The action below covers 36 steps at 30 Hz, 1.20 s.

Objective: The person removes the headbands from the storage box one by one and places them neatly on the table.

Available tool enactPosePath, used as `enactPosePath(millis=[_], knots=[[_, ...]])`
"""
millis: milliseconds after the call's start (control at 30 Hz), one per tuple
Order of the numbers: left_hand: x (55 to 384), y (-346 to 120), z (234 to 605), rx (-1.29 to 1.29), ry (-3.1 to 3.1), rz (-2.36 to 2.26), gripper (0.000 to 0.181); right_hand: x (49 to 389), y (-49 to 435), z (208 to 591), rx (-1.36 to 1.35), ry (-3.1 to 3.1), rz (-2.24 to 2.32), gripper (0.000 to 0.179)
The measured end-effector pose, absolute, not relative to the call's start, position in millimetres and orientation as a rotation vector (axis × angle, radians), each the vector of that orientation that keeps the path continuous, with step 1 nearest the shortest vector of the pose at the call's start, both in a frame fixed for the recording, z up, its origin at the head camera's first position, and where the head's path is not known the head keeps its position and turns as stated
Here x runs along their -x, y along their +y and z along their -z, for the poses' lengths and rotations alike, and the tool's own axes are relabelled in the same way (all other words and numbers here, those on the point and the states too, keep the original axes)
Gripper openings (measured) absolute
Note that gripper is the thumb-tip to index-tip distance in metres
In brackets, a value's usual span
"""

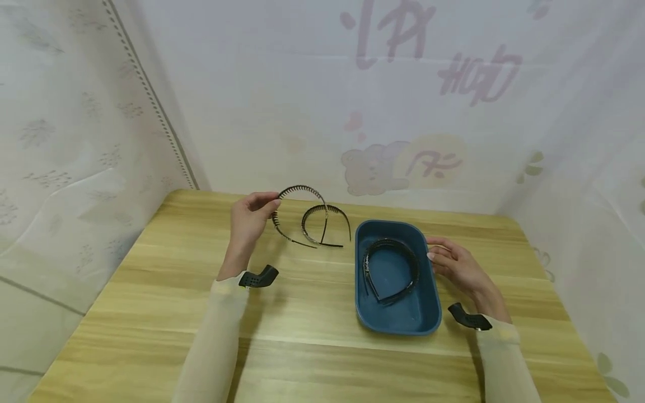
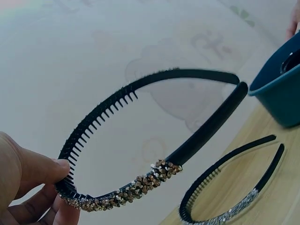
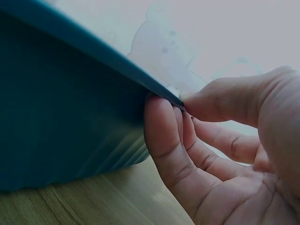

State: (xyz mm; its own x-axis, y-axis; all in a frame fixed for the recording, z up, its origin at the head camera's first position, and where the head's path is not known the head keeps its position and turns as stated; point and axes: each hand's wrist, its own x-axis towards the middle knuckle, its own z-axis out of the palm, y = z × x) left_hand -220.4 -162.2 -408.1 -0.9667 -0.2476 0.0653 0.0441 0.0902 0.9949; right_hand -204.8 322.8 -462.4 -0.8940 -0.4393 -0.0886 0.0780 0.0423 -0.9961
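Over table (image 1: 312,369): L hand (image 1: 250,221) pinching headband (image 2: 145,185), R hand (image 1: 461,271) gripping bin (image 1: 403,319) rim.

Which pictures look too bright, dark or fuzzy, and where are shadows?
Head view: soft shadows beside the sleeves on the wood-grain table; left wrist view: printed cloth behind the gold-studded headband looks pale and fuzzy; right wrist view: cloth washed out white, the blue bin very dark.

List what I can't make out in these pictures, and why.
Head: how many headbands lie in the blue bin; they overlap.
Left wrist: parts of the bin and left hand; frame edges cut them off.
Right wrist: the bin's contents; its side wall hides them.
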Motion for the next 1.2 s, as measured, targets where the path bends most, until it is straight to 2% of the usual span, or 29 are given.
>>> enactPosePath(millis=[633,1200], knots=[[235.3,-195.7,426.9,-0.604,-1.890,1.978,0.022,210.7,327.5,457.4,0.344,1.955,1.924,0.047],[231.7,-208.6,457.8,-0.880,-1.996,1.886,0.024,208.3,325.2,465.0,0.300,1.934,1.915,0.046]])
